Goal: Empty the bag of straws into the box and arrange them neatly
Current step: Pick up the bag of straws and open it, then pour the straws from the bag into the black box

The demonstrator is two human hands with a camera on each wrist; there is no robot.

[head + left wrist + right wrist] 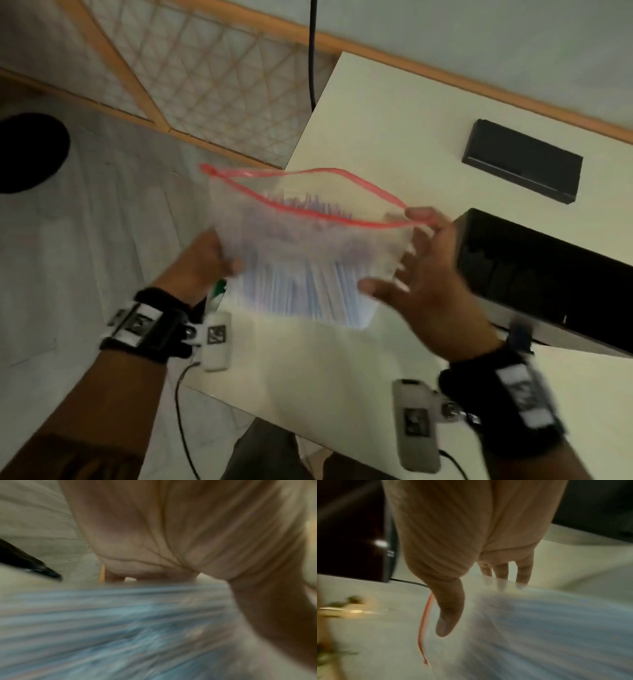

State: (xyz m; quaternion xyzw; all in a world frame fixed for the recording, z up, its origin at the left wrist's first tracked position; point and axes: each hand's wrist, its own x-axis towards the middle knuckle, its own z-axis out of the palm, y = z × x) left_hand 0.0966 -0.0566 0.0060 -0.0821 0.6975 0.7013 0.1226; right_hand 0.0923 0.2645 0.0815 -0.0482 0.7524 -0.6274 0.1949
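A clear zip bag [301, 246] with a red zip strip [342, 214] hangs over the table's left edge, mouth open and facing away from me. Inside are many blue and white straws [308, 294], blurred in the left wrist view [120, 622]. My left hand [209, 260] grips the bag's left side with curled fingers. My right hand [424, 270] is spread at the bag's right side, fingers straight, with the index fingertip at the end of the zip. In the right wrist view the fingertips [501, 580] lie behind the plastic [556, 622]. The black box [534, 260] stands open just to the right.
A flat black lid [524, 161] lies on the cream table [376, 113] behind the box. A black cable [312, 51] drops past the table's far corner. A round black object [30, 154] sits on the floor at left, near a wooden lattice screen [205, 75].
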